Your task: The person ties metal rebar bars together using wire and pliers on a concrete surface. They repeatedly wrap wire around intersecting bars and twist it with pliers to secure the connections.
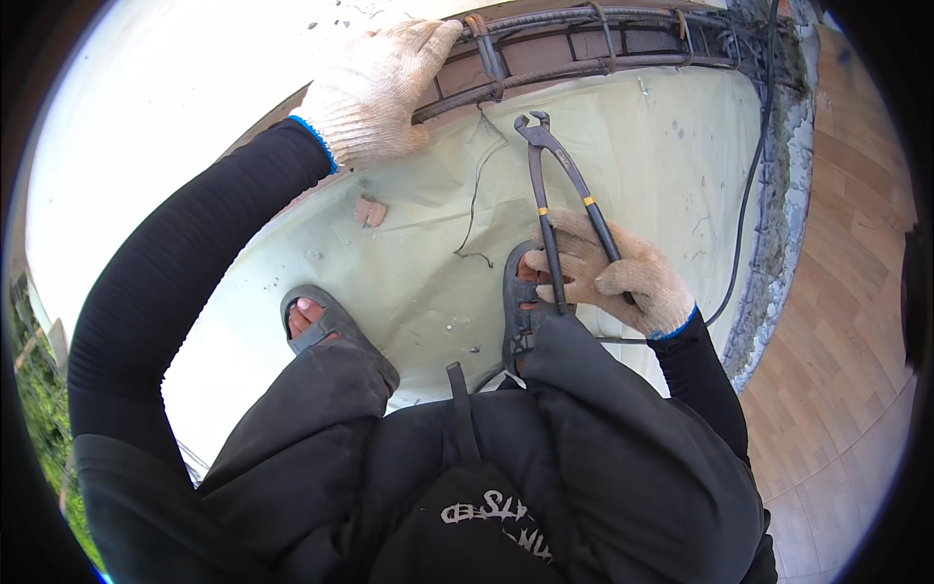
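Note:
My left hand, in a cream knitted glove with a blue cuff edge, grips the left part of a rebar cage made of long bars tied with bent stirrups. Some of its fingers are hidden behind the bars. My right hand, gloved the same way, holds tying pincers with black handles and yellow bands. The handles are spread, and the jaws point up toward the cage without touching it. From the lower bar a thin tie wire hangs loosely over the pale sheet.
Pale sheeting covers the surface under my sandalled feet, with a broken brick-coloured piece and crumbs on it. A rough concrete edge borders it at right, with a black cable alongside. Beyond lies a tiled floor.

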Demonstrator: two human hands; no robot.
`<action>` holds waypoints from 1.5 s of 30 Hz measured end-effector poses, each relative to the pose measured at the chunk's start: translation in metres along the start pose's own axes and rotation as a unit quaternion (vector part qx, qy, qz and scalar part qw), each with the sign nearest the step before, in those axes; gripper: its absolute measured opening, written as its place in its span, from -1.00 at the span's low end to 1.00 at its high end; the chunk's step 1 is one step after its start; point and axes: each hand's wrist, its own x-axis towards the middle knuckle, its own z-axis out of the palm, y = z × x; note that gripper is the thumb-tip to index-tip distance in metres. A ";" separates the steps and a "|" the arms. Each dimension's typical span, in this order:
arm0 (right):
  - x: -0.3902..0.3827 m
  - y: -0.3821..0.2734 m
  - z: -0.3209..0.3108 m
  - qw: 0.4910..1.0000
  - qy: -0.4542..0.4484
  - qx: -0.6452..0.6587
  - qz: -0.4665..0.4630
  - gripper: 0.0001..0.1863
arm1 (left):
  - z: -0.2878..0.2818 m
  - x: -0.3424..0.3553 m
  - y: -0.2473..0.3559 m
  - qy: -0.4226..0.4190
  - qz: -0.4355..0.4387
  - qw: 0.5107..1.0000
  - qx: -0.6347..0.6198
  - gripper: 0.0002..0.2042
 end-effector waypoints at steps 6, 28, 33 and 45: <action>0.029 -0.003 0.004 0.964 0.024 -0.259 -0.053 -0.02 | -0.010 0.002 -0.001 -0.007 0.022 0.999 -0.032 0.05; 0.026 0.017 0.002 0.998 -0.049 0.045 -0.019 -0.10 | -0.018 -0.003 -0.004 -0.040 -0.003 0.996 -0.085 0.03; 0.010 0.020 -0.005 0.996 -0.024 0.019 -0.083 -0.11 | -0.018 -0.002 0.001 -0.056 -0.019 0.995 -0.080 0.03; -0.002 0.022 -0.005 0.998 0.025 -0.022 -0.057 -0.11 | -0.048 -0.050 0.132 -0.039 -0.220 0.931 -0.289 -0.38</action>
